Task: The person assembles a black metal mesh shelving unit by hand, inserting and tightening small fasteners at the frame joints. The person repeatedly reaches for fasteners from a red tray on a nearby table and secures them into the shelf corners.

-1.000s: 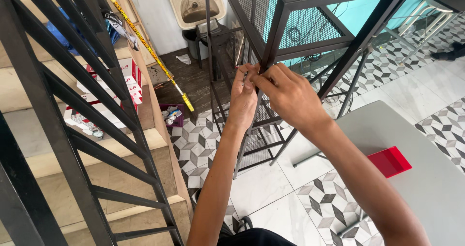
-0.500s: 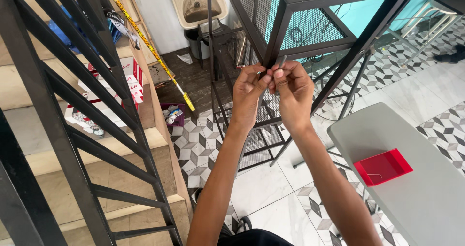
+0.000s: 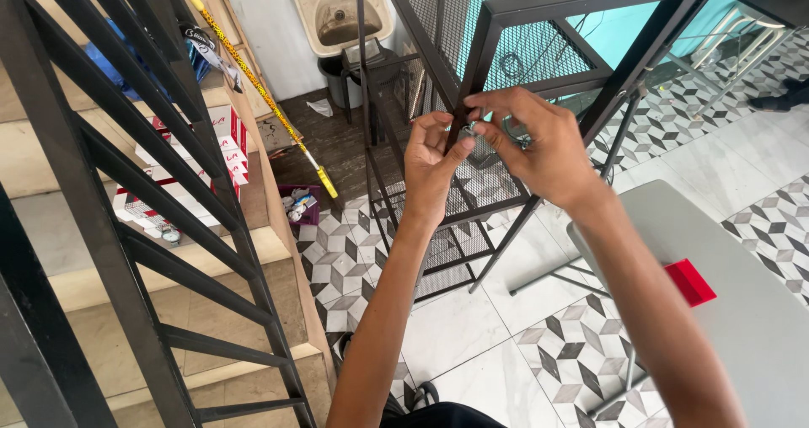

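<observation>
My left hand (image 3: 431,168) and my right hand (image 3: 534,146) meet at an upright bar of a black metal rack (image 3: 484,45) with mesh shelves. Between the fingertips of both hands sits a small silvery fastener (image 3: 468,130), pressed against the bar. My left thumb and forefinger pinch around the bar from the left. My right hand grips from the right, fingers curled over the small part, with something metallic showing under its palm. What that piece is stays unclear.
A black stair railing (image 3: 126,192) and wooden steps (image 3: 211,293) fill the left. A grey table (image 3: 758,310) with a red flat object (image 3: 689,281) lies at right. A white sink (image 3: 337,11), a yellow pole (image 3: 261,91) and boxes (image 3: 223,150) stand behind.
Both hands have stayed at the rack's bar, shifting slightly as the fingers work the small fastener. The view has moved, so the grey table and red object sit lower right.
</observation>
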